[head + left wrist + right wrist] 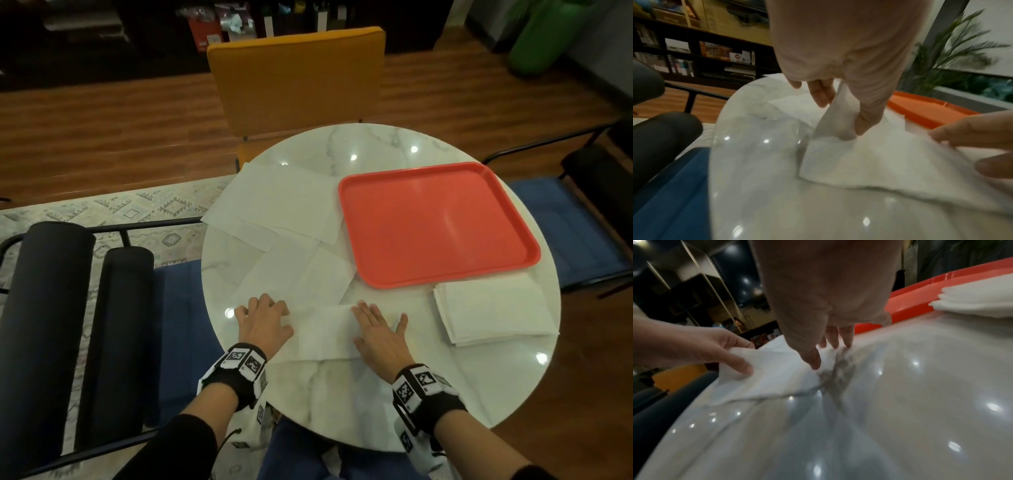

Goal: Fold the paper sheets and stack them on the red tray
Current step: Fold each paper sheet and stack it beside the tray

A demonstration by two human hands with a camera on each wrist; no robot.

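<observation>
A white paper sheet [325, 334] lies at the near edge of the round marble table [342, 404]. My left hand [263, 310] pinches its left corner between thumb and fingers, and that corner [835, 116] stands lifted off the table. With straight fingers, my right hand [376, 320] lies flat on the sheet's right part. The red tray [438, 222] sits at the right of the table with nothing in it. A stack of folded sheets [493, 308] rests on the table just in front of the tray. Unfolded sheets [284, 202] lie spread to the tray's left.
An orange chair [296, 85] stands behind the table. Blue-seated chairs with black frames stand at the left [174, 329] and right [568, 226]. Two black bolsters [54, 308] lie on the left chair. One unfolded sheet overhangs the table's left edge.
</observation>
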